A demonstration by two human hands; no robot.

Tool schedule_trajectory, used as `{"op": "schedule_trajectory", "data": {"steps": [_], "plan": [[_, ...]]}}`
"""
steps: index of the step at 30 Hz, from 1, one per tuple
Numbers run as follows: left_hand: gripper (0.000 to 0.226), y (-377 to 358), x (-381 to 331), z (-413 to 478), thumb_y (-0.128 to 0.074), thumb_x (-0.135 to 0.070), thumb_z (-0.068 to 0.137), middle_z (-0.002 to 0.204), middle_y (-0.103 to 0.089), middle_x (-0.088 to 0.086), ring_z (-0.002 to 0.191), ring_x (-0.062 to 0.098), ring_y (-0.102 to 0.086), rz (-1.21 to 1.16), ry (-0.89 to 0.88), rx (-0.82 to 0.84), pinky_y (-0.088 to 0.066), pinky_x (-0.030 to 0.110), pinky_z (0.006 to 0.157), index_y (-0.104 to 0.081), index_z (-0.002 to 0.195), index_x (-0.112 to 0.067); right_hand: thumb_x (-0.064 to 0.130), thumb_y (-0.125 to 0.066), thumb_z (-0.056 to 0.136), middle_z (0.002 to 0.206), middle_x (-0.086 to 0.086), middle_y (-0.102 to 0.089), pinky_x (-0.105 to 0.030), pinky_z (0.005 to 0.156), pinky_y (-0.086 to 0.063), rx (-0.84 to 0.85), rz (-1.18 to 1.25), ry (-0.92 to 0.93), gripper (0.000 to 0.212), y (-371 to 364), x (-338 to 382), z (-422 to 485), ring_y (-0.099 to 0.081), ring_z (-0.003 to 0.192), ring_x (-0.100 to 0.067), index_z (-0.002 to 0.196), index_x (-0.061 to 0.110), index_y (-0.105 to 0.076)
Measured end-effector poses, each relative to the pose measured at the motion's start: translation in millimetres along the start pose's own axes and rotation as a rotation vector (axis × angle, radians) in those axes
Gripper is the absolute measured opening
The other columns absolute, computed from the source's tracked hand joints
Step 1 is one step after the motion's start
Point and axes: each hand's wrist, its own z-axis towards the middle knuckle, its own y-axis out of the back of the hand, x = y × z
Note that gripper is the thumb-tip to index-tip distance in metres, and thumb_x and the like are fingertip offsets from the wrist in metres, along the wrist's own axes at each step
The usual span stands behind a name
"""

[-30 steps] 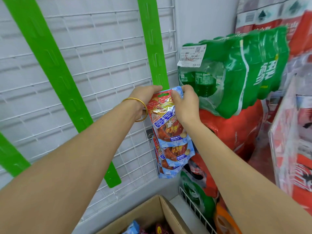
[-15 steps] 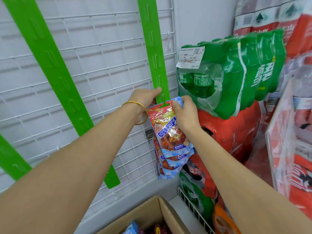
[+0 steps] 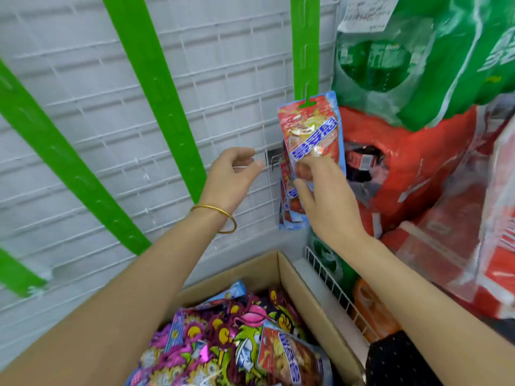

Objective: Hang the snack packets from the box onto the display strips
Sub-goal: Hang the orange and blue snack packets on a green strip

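A red and blue snack packet (image 3: 309,126) hangs by its top hole from the right green display strip (image 3: 303,51). More packets of the same kind (image 3: 289,201) hang below it on that strip. My right hand (image 3: 326,201) touches the lower front of the top packet with nearly straight fingers. My left hand (image 3: 231,176), wearing a gold bangle, hovers left of the packets with loosely curled fingers and holds nothing. Below, the open cardboard box (image 3: 303,296) holds several colourful snack packets (image 3: 223,341).
Two more green strips (image 3: 156,93) (image 3: 64,162) slant across the white wire grid (image 3: 237,79). A green shrink-wrapped bottle pack (image 3: 418,65) sits on a red pack (image 3: 412,168) at the right. A white wire basket (image 3: 334,282) stands beside the box.
Both hands have come down from the packet's top, which now hangs on the strip. My left hand has let go and moved away left. The view has tilted down onto the box.
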Motion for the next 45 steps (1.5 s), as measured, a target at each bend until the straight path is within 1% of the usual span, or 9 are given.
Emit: {"op": "schedule_trajectory", "data": {"steps": [6, 14, 17, 22, 25, 31, 34, 39, 45], "plan": [[0.017, 40.5, 103.1, -109.6, -0.056, -0.003, 0.087, 0.095, -0.061, 0.005, 0.086, 0.013, -0.056, 0.067, 0.372, 0.096, -0.048, 0.019, 0.071, -0.062, 0.102, -0.009, 0.02, -0.052, 0.093, 0.11, -0.006, -0.064, -0.02, 0.077, -0.035, 1.013, 0.134, 0.001, 0.023, -64.6, 9.8, -97.6, -0.057, 0.103, -0.02, 0.11, 0.007, -0.062], [0.015, 68.5, 146.4, -156.5, -0.056, -0.008, 0.089, 0.101, -0.063, 0.006, 0.084, 0.01, -0.058, 0.164, 0.531, 0.155, -0.051, 0.025, 0.077, -0.063, 0.101, -0.013, 0.004, -0.054, 0.088, 0.127, -0.008, -0.051, -0.04, 0.098, -0.04, 1.403, -0.037, 0.277, 0.041, -120.1, -12.6, -156.2, -0.046, 0.118, -0.027, 0.125, 0.022, -0.057], [0.018, 64.6, 144.6, -155.6, -0.054, -0.008, 0.09, 0.104, -0.063, 0.006, 0.09, 0.015, -0.059, 0.151, 0.536, 0.176, -0.052, 0.029, 0.08, -0.063, 0.105, -0.01, 0.007, -0.054, 0.089, 0.122, -0.004, -0.045, -0.04, 0.092, -0.04, 1.374, -0.116, 0.406, 0.04, -124.1, -14.7, -166.1, -0.04, 0.114, -0.026, 0.125, 0.027, -0.056], [0.015, 54.4, 142.0, -153.8, -0.055, -0.008, 0.089, 0.105, -0.064, 0.006, 0.095, 0.017, -0.06, 0.131, 0.52, 0.21, -0.053, 0.027, 0.077, -0.063, 0.1, -0.015, 0.027, -0.067, 0.082, 0.112, 0.005, -0.049, -0.036, 0.086, -0.035, 1.28, -0.184, 0.547, 0.012, -120.5, -17.4, -153.8, -0.037, 0.111, -0.02, 0.093, 0.025, -0.065], [0.021, 44.4, 140.7, -154.0, -0.057, -0.009, 0.088, 0.108, -0.062, 0.004, 0.099, 0.015, -0.06, 0.092, 0.537, 0.294, -0.053, 0.025, 0.079, -0.061, 0.108, -0.013, 0.03, -0.067, 0.082, 0.105, 0.008, -0.062, -0.033, 0.087, -0.038, 1.343, -0.121, 0.401, 0.014, -113.8, -21.7, -129.6, -0.046, 0.107, -0.013, 0.094, 0.023, -0.068], [0.033, 13.1, 134.6, -150.9, -0.066, -0.015, 0.082, 0.112, -0.065, 0.012, 0.1, 0.017, -0.061, 0.125, 0.503, 0.584, -0.048, 0.023, 0.088, -0.06, 0.113, -0.004, 0.013, -0.069, 0.081, 0.078, 0.009, -0.062, -0.004, 0.058, -0.04, 1.239, 0.27, -0.039, 0.008, -74.6, -9.9, -78.1, -0.055, 0.062, 0.007, 0.089, 0.01, -0.069], [0.02, 4.2, 128.1, -140.8, -0.064, -0.017, 0.082, 0.095, -0.068, 0.022, 0.084, 0.028, -0.065, 0.146, 0.374, 0.418, -0.052, 0.045, 0.085, -0.065, 0.094, -0.001, 0.01, -0.07, 0.08, 0.078, 0.002, -0.066, -0.005, 0.057, -0.044, 1.087, 0.448, -0.185, 0.006, -60.5, -2.5, -64.2, -0.058, 0.062, 0.002, 0.086, 0.01, -0.068], [0.011, 3.1, 97.5, -111.3, -0.053, 0.0, 0.089, 0.06, -0.063, -0.008, 0.048, -0.007, -0.056, -0.123, 0.362, 0.141, -0.047, 0.01, 0.052, -0.06, 0.093, -0.006, 0.01, -0.063, 0.086, 0.089, -0.003, -0.066, -0.007, 0.063, -0.049, 0.695, 0.659, -0.353, 0.017, -36.5, -5.3, -32.6, -0.06, 0.073, 0.002, 0.1, 0.0, -0.066], [0.022, 1.9, 57.4, -70.5, -0.05, -0.001, 0.09, 0.041, -0.058, -0.009, 0.039, -0.002, -0.054, -0.367, 0.425, 0.105, -0.049, 0.016, 0.045, -0.055, 0.074, -0.015, 0.007, -0.058, 0.089, 0.091, 0.0, -0.066, -0.023, 0.069, -0.055, 0.391, 0.889, -0.408, 0.025, -17.1, -7.7, -17.5, -0.065, 0.083, -0.008, 0.11, 0.022, -0.058]]}}
